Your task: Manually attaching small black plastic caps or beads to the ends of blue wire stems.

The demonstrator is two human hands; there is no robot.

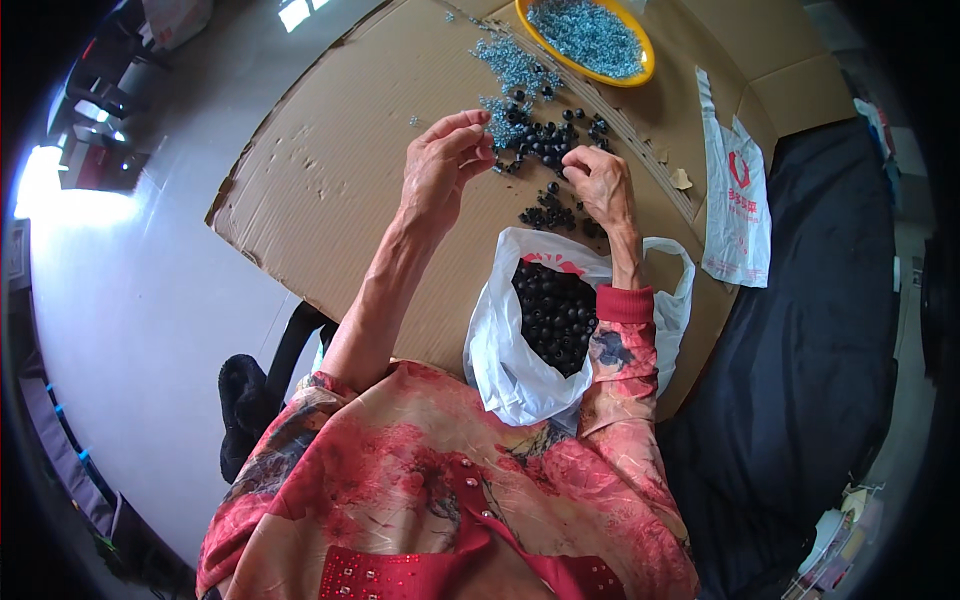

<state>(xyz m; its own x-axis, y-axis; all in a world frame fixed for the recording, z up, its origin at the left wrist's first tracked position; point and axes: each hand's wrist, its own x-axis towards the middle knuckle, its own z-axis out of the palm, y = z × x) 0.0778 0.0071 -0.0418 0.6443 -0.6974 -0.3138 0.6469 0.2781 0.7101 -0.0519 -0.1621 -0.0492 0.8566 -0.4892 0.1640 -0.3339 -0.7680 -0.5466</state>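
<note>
Clerk: Black round parts (548, 140), small, loose on the cardboard sheet (330, 180) just beyond both hands; a second small cluster (548, 214) lies nearer, by the right wrist.

Checker: Handling?

Clerk: Judged light, hard and smooth, apt to roll; best pinched at the rim between thumb and fingertip, one at a time.

Checker: Hands?

Clerk: Left hand (440, 170) raised, fingertips pinched together on something too small to make out. Right hand (600, 185) curled, fingertips closed down at the near edge of the pile; whether it grips a part I cannot tell.

Checker: Counts?

Clerk: Loose black parts: dozens, too many to count. White plastic bag (500, 350), open, holding more black parts: one. Flat white bag (738, 200), right: one. Yellow dish (640, 70) of silvery-blue screws (590, 35), far: one. Spilled screws (510, 70): uncounted.
</note>
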